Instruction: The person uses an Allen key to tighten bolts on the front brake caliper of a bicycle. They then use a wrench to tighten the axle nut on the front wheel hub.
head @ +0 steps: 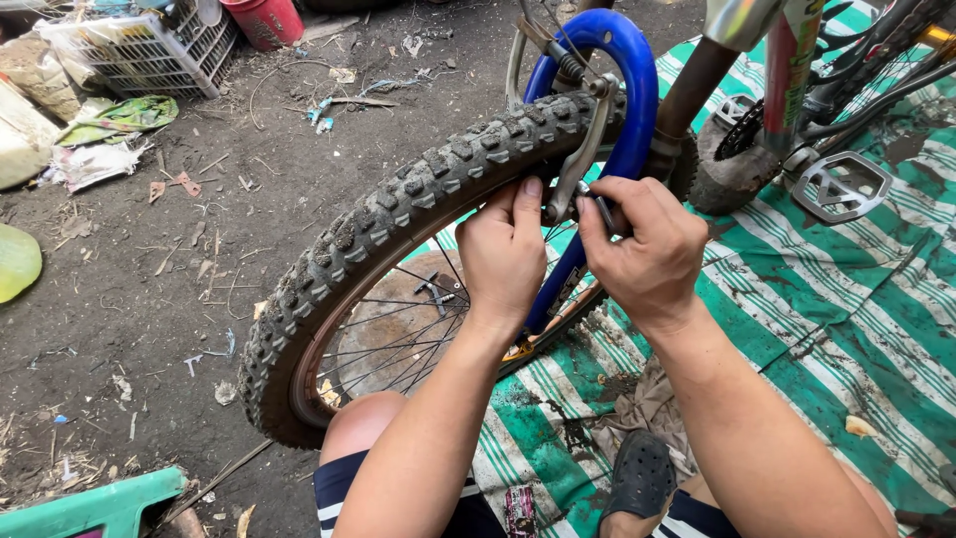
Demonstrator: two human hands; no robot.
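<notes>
While left hand (pixel 503 249) fingers grip tyre (pixel 398 214) | right hand (pixel 647 249) fingers pinch brake arm (pixel 578 164)

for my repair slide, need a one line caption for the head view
Both hands, left hand and right hand, work at the rim brake arm over a knobby bicycle tire beside the blue frame.

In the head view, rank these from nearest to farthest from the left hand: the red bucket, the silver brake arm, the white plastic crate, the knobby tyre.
From the left hand:
1. Knobby tyre and silver brake arm: both at the fingertips, too close to call.
2. Red bucket: top of frame, up and left.
3. White plastic crate: top left corner, beyond the bucket.
</notes>
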